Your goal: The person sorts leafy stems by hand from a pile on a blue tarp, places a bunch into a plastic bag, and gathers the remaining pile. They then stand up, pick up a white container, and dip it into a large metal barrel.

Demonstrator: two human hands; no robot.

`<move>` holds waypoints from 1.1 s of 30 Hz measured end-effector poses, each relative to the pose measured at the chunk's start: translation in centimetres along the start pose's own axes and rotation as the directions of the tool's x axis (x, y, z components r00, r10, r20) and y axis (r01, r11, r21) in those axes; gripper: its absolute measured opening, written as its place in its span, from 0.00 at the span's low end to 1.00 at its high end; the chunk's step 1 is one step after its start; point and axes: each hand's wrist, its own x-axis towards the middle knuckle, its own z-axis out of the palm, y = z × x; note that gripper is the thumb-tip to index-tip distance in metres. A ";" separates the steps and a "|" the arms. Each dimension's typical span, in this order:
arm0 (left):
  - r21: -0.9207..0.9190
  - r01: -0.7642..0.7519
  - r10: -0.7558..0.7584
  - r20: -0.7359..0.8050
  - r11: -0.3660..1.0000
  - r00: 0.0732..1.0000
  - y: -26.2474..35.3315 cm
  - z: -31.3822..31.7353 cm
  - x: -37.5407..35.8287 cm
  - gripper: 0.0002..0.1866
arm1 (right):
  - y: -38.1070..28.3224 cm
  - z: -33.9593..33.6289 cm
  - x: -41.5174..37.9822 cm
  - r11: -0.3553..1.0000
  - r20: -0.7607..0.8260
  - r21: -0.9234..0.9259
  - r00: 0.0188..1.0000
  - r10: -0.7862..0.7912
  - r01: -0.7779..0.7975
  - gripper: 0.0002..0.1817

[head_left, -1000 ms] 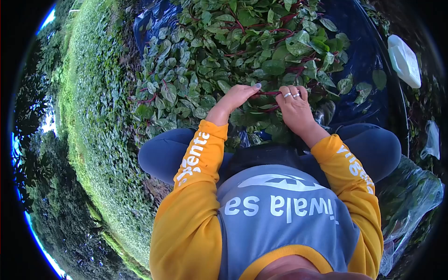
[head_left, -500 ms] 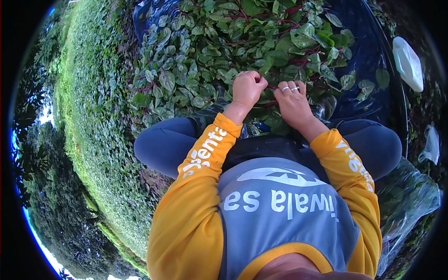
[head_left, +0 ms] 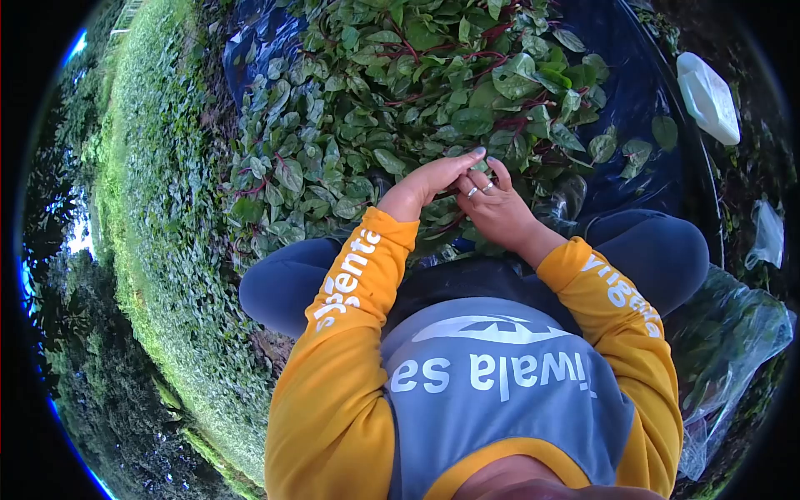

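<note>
My left hand (head_left: 429, 182) and my right hand (head_left: 498, 210) meet at the near edge of a heap of leafy greens (head_left: 367, 92) with reddish-purple stems. The left fingers are drawn together and reach toward the right hand, with one digit stretched along the top. Two rings show on my right hand, whose fingers are mostly curled while one digit points up. Something small and pale green shows between the fingertips, too small to name. The greens lie on a dark blue plastic sheet (head_left: 617, 100).
My bent knees (head_left: 654, 254) flank the heap's near side. At the right are a whitish plastic container (head_left: 708, 98), a small clear bag (head_left: 767, 235) and a large clear plastic bag (head_left: 733, 342) with green inside. Low green plants (head_left: 158, 192) cover the ground at the left.
Both hands have come together, the right moving left. The dark red stem seen between them earlier no longer shows there. The whole view has shifted slightly.
</note>
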 end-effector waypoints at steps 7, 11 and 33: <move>-0.213 -0.078 0.074 -0.025 0.974 0.997 -0.9 1.6 2.1 0.10 | 0.4 0.8 -1.1 1.000 0.090 0.001 0.996 -0.018 0.018 0.07; -0.166 -0.658 0.361 -0.726 0.734 0.585 -3.1 -3.2 5.1 0.12 | 0.1 0.3 -1.3 0.990 0.159 0.126 0.984 -0.075 0.055 0.08; -0.138 -0.561 0.560 -0.053 0.816 0.827 2.1 -4.0 10.1 0.18 | 3.5 -0.1 -3.8 0.978 0.309 0.021 0.932 0.191 -0.207 0.07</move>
